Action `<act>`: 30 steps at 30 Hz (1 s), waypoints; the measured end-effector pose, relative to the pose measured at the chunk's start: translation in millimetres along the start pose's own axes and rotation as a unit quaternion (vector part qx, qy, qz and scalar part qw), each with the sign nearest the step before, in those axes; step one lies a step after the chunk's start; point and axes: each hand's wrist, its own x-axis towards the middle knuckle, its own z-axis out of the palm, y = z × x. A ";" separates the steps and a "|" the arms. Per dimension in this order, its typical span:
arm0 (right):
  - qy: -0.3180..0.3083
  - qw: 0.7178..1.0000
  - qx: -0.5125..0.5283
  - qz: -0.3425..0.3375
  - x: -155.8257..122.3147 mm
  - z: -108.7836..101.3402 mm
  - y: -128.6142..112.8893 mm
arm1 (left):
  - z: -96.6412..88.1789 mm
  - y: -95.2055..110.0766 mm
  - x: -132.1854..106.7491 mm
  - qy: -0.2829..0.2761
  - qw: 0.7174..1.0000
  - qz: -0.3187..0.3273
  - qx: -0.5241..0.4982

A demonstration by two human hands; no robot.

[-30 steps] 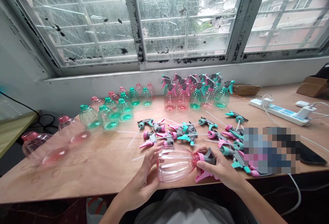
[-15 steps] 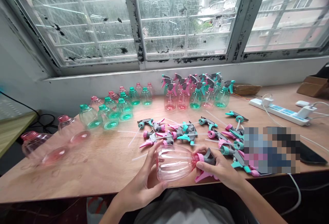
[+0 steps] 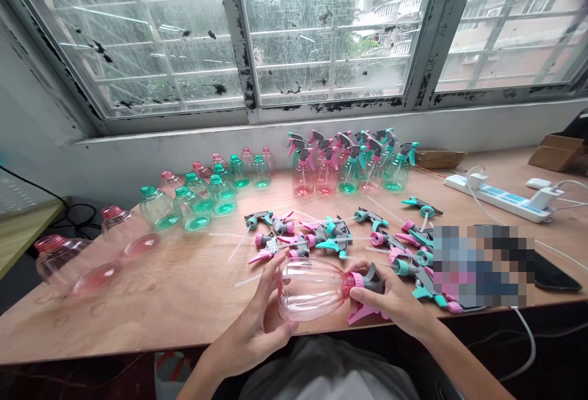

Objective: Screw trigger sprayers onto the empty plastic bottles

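A clear pink spray bottle [image 3: 312,290] lies sideways in front of me, held between both hands near the table's front edge. My left hand [image 3: 255,320] cups its base, thumb below and fingers behind. Around the neck, my right hand [image 3: 381,296] grips the pink collar and grey spray head [image 3: 373,279], whose pink trigger [image 3: 365,314] points down. The collar sits against the bottle's neck; how tightly it is screwed on I cannot tell. Just beyond the bottle lies a pile of loose spray heads [image 3: 333,237] in pink, teal and grey, with thin tubes.
Open-necked green bottles [image 3: 197,210] and pink bottles [image 3: 138,231] stand at the left. Several bottles with spray heads [image 3: 353,170] stand by the wall. At the right are a white power strip [image 3: 498,198], a cable and a dark phone-like object [image 3: 555,271]; a cardboard box [image 3: 558,152] sits behind.
Both hands keep the same hold on the spray bottle. The whole view has shifted very slightly; nothing on the table has visibly moved.
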 end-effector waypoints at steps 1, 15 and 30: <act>-0.001 1.000 0.003 0.001 0.1 0.1 -0.2 | -0.2 -0.9 0.1 0.000 1.000 0.002 -0.004; -0.010 1.000 0.003 -0.003 -0.3 1.9 -3.8 | 1.6 0.7 1.7 0.004 1.000 0.008 -0.020; -0.006 1.000 -0.025 -0.013 1.1 0.9 -5.3 | -1.1 1.6 1.9 -0.007 0.999 0.003 -0.046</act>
